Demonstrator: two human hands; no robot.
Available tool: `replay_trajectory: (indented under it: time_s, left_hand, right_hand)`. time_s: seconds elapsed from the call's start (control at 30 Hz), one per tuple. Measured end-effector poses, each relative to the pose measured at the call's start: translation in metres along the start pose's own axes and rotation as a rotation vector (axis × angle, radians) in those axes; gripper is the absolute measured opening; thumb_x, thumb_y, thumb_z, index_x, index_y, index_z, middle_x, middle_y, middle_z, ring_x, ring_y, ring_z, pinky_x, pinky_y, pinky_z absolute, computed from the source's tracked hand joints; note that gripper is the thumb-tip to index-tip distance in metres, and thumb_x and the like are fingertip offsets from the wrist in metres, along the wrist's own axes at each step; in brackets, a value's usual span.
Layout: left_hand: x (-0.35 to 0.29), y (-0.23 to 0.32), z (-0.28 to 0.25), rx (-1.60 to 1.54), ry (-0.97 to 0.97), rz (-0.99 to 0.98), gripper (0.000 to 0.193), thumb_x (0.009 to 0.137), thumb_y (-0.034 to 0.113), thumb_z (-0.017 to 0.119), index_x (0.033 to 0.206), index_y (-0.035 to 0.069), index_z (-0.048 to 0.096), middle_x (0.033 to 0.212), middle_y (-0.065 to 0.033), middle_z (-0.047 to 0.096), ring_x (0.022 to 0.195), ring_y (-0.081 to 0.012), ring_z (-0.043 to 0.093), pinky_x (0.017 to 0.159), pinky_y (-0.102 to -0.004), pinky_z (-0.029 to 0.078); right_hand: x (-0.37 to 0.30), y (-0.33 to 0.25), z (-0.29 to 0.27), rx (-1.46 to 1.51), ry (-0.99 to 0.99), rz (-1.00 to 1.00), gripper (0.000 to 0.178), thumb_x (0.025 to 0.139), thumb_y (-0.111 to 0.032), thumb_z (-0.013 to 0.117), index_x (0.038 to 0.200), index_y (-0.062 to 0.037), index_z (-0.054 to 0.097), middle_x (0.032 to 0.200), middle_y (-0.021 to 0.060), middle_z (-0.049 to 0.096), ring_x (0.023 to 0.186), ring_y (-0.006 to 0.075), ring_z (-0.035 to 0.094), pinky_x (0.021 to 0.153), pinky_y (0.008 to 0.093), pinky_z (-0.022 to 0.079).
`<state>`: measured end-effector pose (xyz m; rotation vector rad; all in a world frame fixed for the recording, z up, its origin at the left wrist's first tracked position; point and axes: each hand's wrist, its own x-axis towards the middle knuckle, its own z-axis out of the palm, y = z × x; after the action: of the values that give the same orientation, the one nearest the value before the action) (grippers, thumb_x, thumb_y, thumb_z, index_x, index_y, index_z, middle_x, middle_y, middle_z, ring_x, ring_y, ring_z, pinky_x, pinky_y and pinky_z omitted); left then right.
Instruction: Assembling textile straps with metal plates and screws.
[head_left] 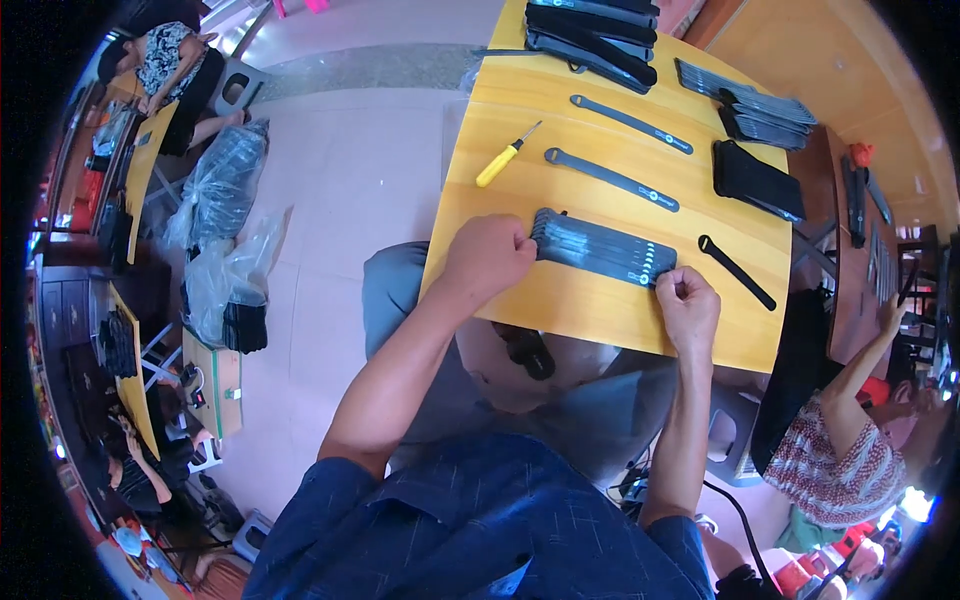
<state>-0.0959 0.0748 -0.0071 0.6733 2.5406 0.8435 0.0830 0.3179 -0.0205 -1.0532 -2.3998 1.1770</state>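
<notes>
A fanned stack of dark grey straps (595,248), which look like hook-and-loop cable straps, lies slantwise on the yellow table. My left hand (490,255) is closed at their slotted left end. At the right end, my right hand (690,305) pinches the printed tips with thumb and fingers; the exact grip is partly hidden. Beyond the stack lie two single grey straps (612,180) (632,124), printed side up. A black strap (737,272) rests alone to the right. A screwdriver (508,154) with a yellow handle lies left of the single straps.
Bundles of black straps (590,40) cover the table's far edge. More piles of grey straps (750,100) and black straps (757,180) sit at the right side. A person in a patterned top (840,450) is at my right. Plastic bags (225,190) stand on the floor at left.
</notes>
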Motion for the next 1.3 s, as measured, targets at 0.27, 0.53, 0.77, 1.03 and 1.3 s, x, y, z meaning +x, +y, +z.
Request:
replay_trajectory:
  time_s: [0.27,0.53,0.77,1.03,1.3]
  left_hand:
    - [-0.001,-0.005,0.002,0.035,0.022,0.039,0.02,0.085,0.026,0.069,0.079,0.006,0.07,0.077,-0.0149,0.071,0.077,-0.0359,0.07,0.073,-0.0486,0.055]
    - [-0.071,0.004,0.006,-0.013,0.335,0.264,0.033,0.092,0.02,0.064,0.119,0.003,0.064,0.11,-0.0181,0.07,0.105,-0.0367,0.068,0.091,-0.0456,0.054]
    - [-0.074,0.03,0.059,0.291,0.116,0.663,0.066,0.095,0.019,0.055,0.154,-0.002,0.037,0.164,-0.0195,0.033,0.155,-0.0377,0.025,0.125,-0.0536,0.022]
    - [-0.064,0.003,0.046,0.339,0.034,0.59,0.086,0.095,0.048,0.062,0.158,-0.002,0.03,0.168,-0.0185,0.026,0.157,-0.0348,0.02,0.126,-0.0541,0.018]
    - [-0.073,-0.017,0.027,0.452,0.065,0.447,0.09,0.097,0.058,0.057,0.16,0.001,0.028,0.169,-0.0167,0.025,0.157,-0.0351,0.019,0.126,-0.0541,0.016]
  right_hand:
    - [-0.014,-0.035,-0.013,-0.415,0.109,-0.105,0.027,0.085,-0.022,0.078,0.101,-0.0035,0.066,0.103,0.0169,0.07,0.081,0.033,0.069,0.075,0.0434,0.056]
    - [-0.059,-0.033,0.008,-0.422,0.088,-0.645,0.066,0.089,-0.027,0.075,0.145,-0.0019,0.05,0.151,0.0222,0.049,0.141,0.0399,0.046,0.114,0.0529,0.038]
    - [-0.063,-0.037,0.031,-0.571,-0.26,-0.694,0.07,0.099,-0.031,0.059,0.158,-0.002,0.036,0.168,0.0152,0.027,0.157,0.0338,0.022,0.125,0.0567,0.02]
    - [-0.055,-0.019,0.028,-0.548,-0.299,-0.701,0.069,0.101,-0.035,0.055,0.16,-0.0055,0.033,0.169,0.0125,0.026,0.157,0.0323,0.023,0.126,0.0549,0.021]
    - [-0.053,-0.019,0.027,-0.545,-0.272,-0.727,0.07,0.101,-0.036,0.055,0.16,-0.0072,0.033,0.169,0.0116,0.027,0.157,0.031,0.024,0.126,0.0528,0.022]
